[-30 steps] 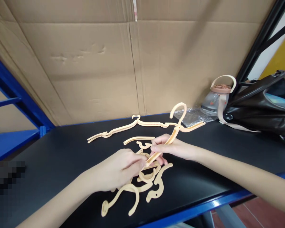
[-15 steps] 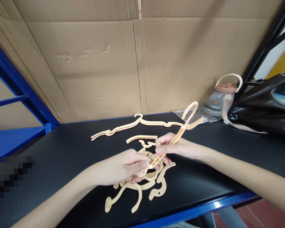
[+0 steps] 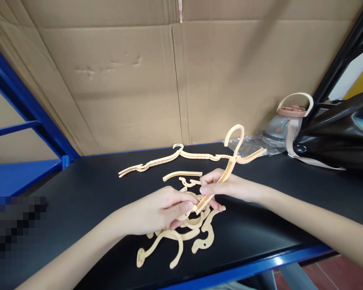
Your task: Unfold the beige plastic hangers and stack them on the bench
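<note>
My right hand (image 3: 220,186) is closed round one arm of a cream plastic hanger (image 3: 233,159), whose hook points up and whose other arm reaches right. The held arm slopes down to my left hand (image 3: 166,209). There, my left thumb and fingers pinch a small cream hanger piece (image 3: 183,217) against or right beside the arm's lower end; whether the two are joined cannot be seen. Under both hands lies a pile of loose hanger parts (image 3: 190,234), partly hidden. A curved hanger arm (image 3: 181,174) and a small hooked piece (image 3: 187,183) lie just behind.
A whole cream hanger (image 3: 165,159) lies on the black tabletop (image 3: 93,193) near the cardboard wall (image 3: 124,88). At the back right are clear plastic wrap (image 3: 251,146), a strapped bottle (image 3: 280,127) and a dark bag (image 3: 329,137). Blue frame posts (image 3: 48,121) stand left.
The held hanger has turned so its hook shows wider and stands more upright. Both hands keep their grip, close together. The whole view has shifted slightly.
</note>
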`<state>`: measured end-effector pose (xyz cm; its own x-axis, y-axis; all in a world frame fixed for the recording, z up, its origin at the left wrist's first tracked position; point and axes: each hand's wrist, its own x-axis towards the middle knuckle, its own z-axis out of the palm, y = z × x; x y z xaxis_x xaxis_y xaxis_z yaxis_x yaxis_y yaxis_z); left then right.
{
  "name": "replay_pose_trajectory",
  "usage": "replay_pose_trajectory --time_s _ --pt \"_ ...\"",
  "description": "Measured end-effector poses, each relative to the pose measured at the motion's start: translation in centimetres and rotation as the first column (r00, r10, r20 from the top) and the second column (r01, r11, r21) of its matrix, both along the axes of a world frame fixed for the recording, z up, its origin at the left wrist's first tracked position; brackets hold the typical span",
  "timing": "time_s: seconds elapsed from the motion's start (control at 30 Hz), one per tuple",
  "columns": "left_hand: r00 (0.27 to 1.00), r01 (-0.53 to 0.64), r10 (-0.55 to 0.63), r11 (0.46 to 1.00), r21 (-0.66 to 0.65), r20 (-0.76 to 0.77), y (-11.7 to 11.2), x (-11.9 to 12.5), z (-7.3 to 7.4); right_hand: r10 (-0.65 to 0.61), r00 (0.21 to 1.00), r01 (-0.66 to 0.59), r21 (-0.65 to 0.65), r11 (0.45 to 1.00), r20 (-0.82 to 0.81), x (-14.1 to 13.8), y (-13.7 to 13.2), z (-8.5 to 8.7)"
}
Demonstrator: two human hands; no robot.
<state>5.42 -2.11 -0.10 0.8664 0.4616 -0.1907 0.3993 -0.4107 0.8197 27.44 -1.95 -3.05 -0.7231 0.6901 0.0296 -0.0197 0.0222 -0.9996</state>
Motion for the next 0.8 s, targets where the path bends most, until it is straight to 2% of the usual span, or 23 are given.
replay_pose_trajectory --time_s 0.17,0.67,0.8 --pt "0.997 0.068 -0.070 0.996 0.057 0.037 -0.04 0.15 0.16 0.003 1.000 -0.003 -0.019 1.000 -0.014 -0.25 -0.28 0.01" --pt "0.996 0.086 -0.087 0.996 0.031 0.032 -0.02 0.05 0.15 0.025 1.000 -0.025 0.001 1.000 -0.014 -0.15 -0.17 -0.17" --pt "0.996 0.074 -0.078 0.992 0.099 0.034 -0.15 0.08 0.19 0.018 0.999 -0.018 -0.001 1.000 -0.028 -0.10 -0.13 -0.32"
